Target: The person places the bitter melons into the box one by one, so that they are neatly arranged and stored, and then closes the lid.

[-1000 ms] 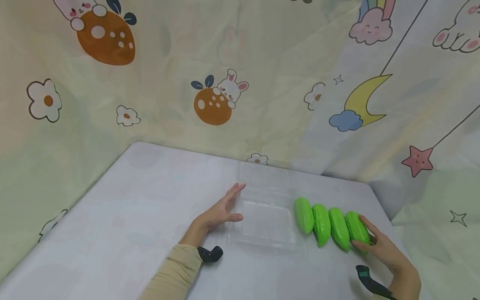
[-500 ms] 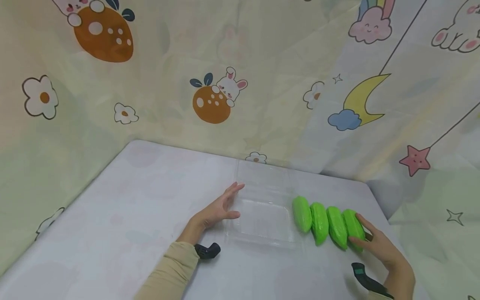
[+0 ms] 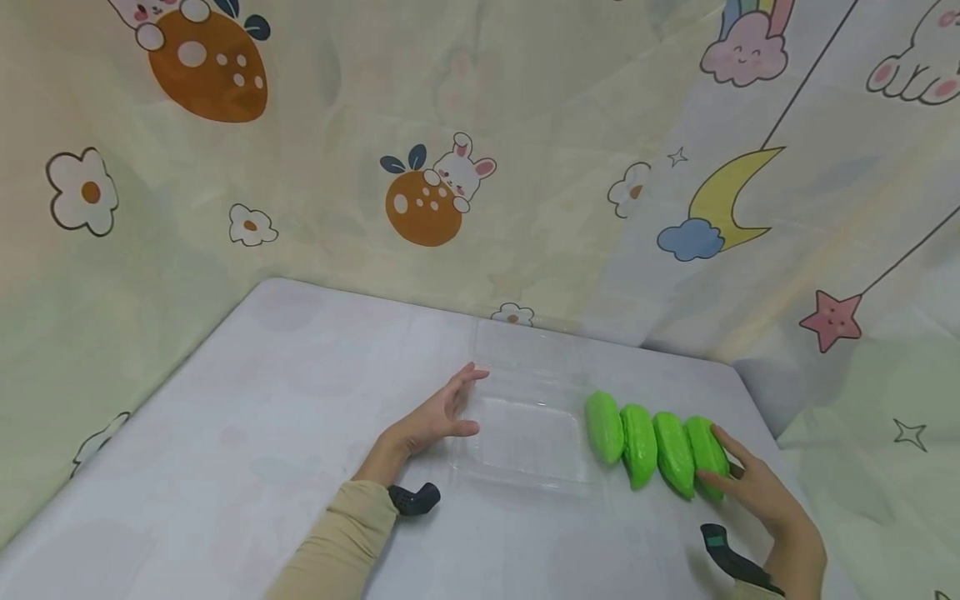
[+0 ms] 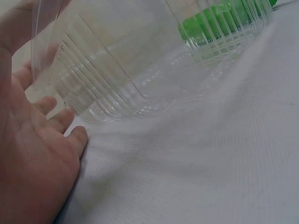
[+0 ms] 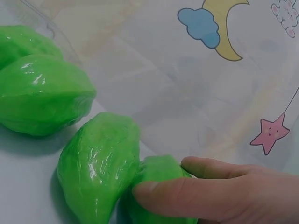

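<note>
Several glossy, bright green, pointed fruit-like pieces with ridged sides lie side by side at the right. My right hand holds the rightmost green fruit, thumb on its near side and forefinger on its far side; in the right wrist view its thumb covers part of that fruit. Left of the row stands a clear plastic box, its lid folded back. My left hand is at the box's left side, fingers spread and thumb apart. In the left wrist view, its fingertips are right at the ribbed wall.
The other green fruits sit between the box and my right hand, the leftmost close to the box's right wall. A white cloth covers the table. Behind it hangs a patterned curtain. Both wrists carry black mounts.
The view has shifted slightly. Both hands keep nearly the same places, and the box and the green fruits show no clear movement on the table.
</note>
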A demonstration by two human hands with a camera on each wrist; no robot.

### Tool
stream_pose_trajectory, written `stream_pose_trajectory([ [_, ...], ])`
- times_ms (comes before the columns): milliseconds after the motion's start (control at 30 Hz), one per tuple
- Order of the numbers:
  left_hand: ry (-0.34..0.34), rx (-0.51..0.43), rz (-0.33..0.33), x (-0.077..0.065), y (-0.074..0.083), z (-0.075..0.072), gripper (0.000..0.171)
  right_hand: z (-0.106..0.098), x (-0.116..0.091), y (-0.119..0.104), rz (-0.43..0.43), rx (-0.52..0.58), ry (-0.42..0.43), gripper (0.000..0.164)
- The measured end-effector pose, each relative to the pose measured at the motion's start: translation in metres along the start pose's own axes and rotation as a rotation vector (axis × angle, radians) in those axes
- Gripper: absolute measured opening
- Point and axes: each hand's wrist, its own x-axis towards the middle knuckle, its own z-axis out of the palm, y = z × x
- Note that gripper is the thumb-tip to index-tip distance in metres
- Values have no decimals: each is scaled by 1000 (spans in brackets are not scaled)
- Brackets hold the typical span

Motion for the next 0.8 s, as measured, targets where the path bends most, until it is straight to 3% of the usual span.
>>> stream_pose_trajectory([
  [467,-24,-31,5,-5,1,-1,90,4,-6,-2,31,-44,35,98],
  [800,6,-3,-28,-4,-1,-1,87,3,-7,-1,28,-54,65,97],
])
